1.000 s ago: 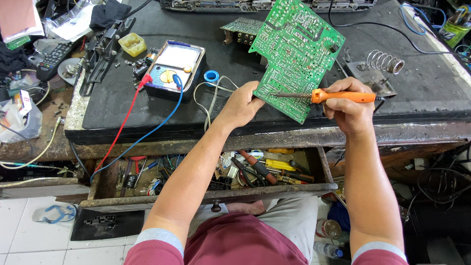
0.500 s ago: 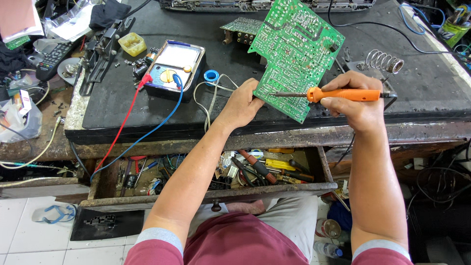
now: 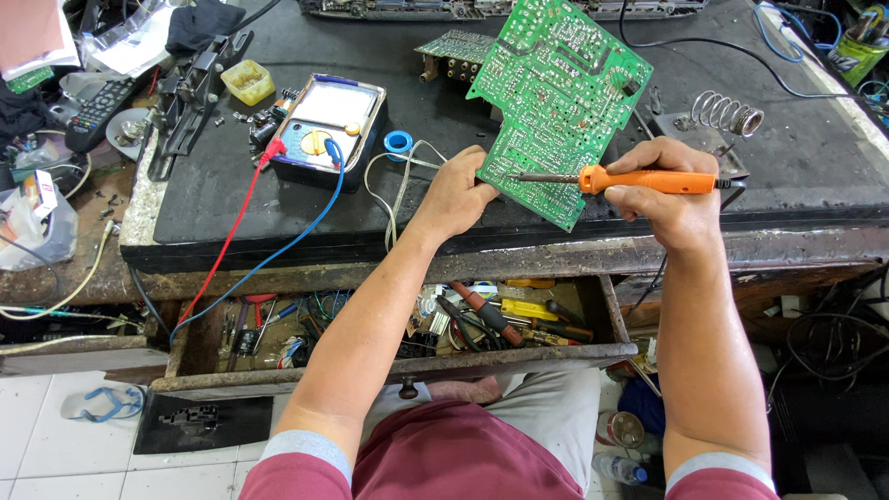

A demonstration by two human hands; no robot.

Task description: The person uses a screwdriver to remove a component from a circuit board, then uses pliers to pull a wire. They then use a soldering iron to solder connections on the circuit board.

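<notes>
A large green circuit board (image 3: 565,102) lies tilted on the black bench mat, solder side up. My left hand (image 3: 456,190) grips its near left edge. My right hand (image 3: 662,190) holds an orange-handled soldering iron (image 3: 639,180) level, its metal tip touching the board's lower left part, close to my left fingers.
A multimeter (image 3: 319,130) with red and blue leads sits left of the board, beside a blue tape roll (image 3: 399,143). A coiled iron stand (image 3: 727,113) is at right. A smaller green board (image 3: 454,48) lies behind. An open drawer (image 3: 417,356) of tools sits under the bench edge.
My right hand with the iron has shifted slightly right and up, and the tip now rests a little further along the board's lower edge. My left hand stays put.
</notes>
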